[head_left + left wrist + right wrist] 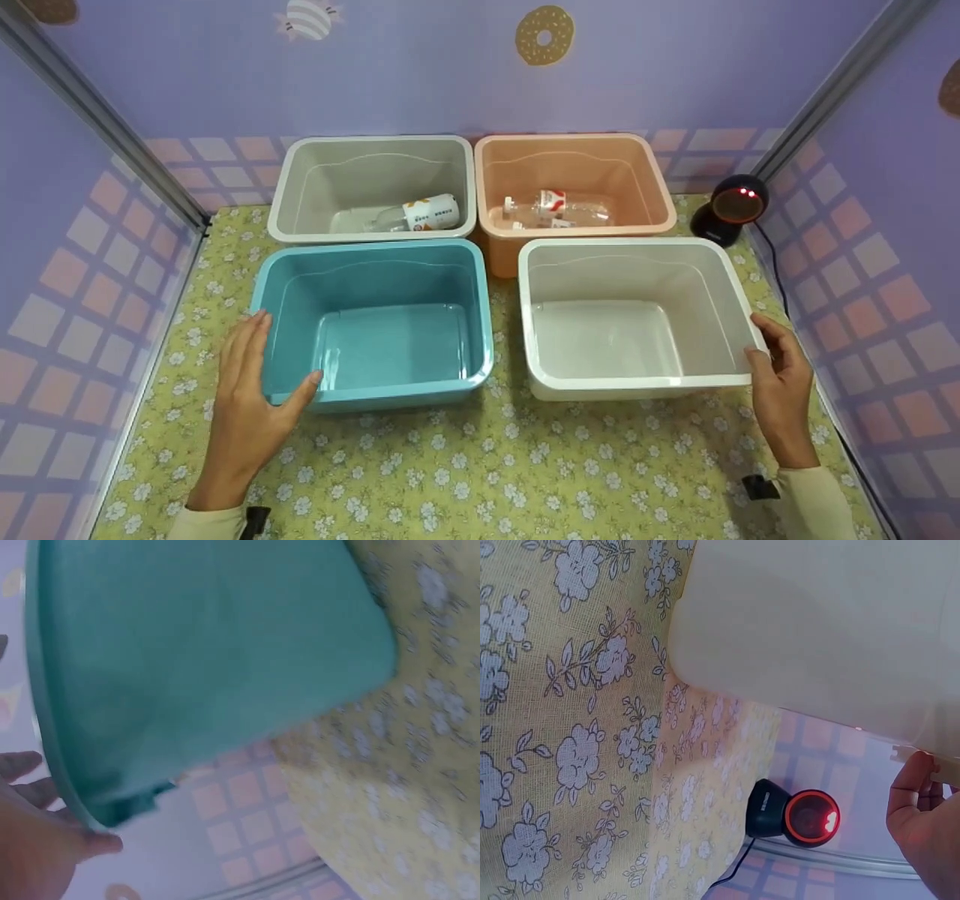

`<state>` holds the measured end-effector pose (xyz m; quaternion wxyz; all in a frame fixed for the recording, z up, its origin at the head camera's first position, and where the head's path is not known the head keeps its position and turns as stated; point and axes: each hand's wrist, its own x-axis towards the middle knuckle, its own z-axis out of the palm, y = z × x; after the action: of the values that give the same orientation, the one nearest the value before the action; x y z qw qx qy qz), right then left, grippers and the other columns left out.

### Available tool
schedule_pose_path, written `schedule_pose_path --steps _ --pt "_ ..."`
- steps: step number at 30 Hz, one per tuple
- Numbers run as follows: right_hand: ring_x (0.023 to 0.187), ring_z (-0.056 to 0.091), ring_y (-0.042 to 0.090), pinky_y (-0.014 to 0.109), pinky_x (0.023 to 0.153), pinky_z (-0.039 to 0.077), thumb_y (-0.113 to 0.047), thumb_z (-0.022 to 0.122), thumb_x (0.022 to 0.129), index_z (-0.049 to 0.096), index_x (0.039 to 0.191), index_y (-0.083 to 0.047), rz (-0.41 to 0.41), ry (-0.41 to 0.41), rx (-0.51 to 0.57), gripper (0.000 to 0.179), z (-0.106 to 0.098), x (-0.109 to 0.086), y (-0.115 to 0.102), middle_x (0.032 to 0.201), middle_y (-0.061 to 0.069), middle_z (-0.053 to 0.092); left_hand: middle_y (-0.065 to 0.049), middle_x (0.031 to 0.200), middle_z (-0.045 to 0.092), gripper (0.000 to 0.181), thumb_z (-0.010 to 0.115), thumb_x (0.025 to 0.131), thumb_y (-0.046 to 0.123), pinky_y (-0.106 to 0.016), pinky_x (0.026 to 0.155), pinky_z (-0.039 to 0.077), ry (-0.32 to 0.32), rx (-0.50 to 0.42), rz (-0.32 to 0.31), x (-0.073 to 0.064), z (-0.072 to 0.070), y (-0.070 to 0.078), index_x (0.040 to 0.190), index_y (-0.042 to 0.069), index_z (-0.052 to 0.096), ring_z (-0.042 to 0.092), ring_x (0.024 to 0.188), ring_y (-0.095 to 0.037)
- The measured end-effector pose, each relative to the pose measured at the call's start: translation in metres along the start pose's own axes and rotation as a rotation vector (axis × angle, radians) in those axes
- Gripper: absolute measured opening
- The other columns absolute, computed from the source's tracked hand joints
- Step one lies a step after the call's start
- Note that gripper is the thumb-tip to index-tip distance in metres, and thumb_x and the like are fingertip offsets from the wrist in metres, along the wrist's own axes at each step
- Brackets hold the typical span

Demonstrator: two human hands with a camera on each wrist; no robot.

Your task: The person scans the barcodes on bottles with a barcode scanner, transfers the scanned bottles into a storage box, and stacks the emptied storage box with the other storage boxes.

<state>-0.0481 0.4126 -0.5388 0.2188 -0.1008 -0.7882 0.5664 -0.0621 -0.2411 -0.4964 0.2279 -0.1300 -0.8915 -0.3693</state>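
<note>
In the head view my left hand (251,397) is at the near left corner of a blue plastic bin (397,349), its fingers extended and spread along the left rim and its thumb by the front rim. The left wrist view shows that bin's outer wall (217,652) beside the hand (34,840). My right hand (781,382) pinches the right rim of a white bin (604,337) near its front corner. From the right wrist, the hand (922,817) grips that rim with bent fingers. Neither front bin has anything inside.
Behind stand a grey bin (311,184) with a labelled clear bottle (431,214) and an orange bin (574,157) with clear bottles (555,202). A black scanner (727,210) with red lights and a cable is at the back right. Tiled-pattern walls enclose the flowered cloth (465,465).
</note>
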Motion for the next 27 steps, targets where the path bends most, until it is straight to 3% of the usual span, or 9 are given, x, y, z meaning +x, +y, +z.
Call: schedule_pose_path --steps 4,15,20,27 --pt "0.123 0.064 0.016 0.015 0.089 0.054 0.006 0.051 0.110 0.061 0.154 0.001 -0.004 0.006 0.009 0.046 0.000 0.001 0.000 0.144 0.002 0.065 -0.028 0.169 0.042 0.099 0.094 0.082 0.009 -0.061 0.129 0.031 0.010 0.004 0.051 0.004 0.009 0.012 0.166 -0.004 0.043 0.036 0.157 -0.051" --pt "0.124 0.064 0.016 0.015 0.090 0.055 0.004 0.051 0.111 0.061 0.154 0.000 -0.002 0.011 0.014 0.045 -0.001 -0.001 0.001 0.145 0.003 0.065 -0.028 0.168 0.044 0.100 0.095 0.084 0.013 -0.075 0.114 0.041 -0.048 -0.022 0.104 0.016 0.034 0.038 0.167 -0.003 0.042 0.040 0.155 -0.048" --pt "0.122 0.065 0.015 0.015 0.088 0.055 0.003 0.051 0.111 0.061 0.154 -0.002 0.007 0.012 0.003 0.045 -0.003 -0.001 0.001 0.144 0.001 0.065 -0.027 0.170 0.042 0.099 0.094 0.089 0.018 -0.073 0.117 0.042 -0.086 -0.053 0.101 0.016 0.049 0.051 0.169 -0.002 0.039 0.039 0.157 -0.047" --pt "0.124 0.064 0.016 0.014 0.090 0.055 0.006 0.051 0.110 0.061 0.154 0.002 -0.011 0.012 0.023 0.045 -0.003 0.000 0.000 0.146 0.002 0.064 -0.025 0.172 0.040 0.101 0.094 0.089 0.022 -0.068 0.121 0.041 -0.142 -0.092 0.146 0.019 0.068 0.065 0.169 -0.003 0.037 0.038 0.158 -0.046"
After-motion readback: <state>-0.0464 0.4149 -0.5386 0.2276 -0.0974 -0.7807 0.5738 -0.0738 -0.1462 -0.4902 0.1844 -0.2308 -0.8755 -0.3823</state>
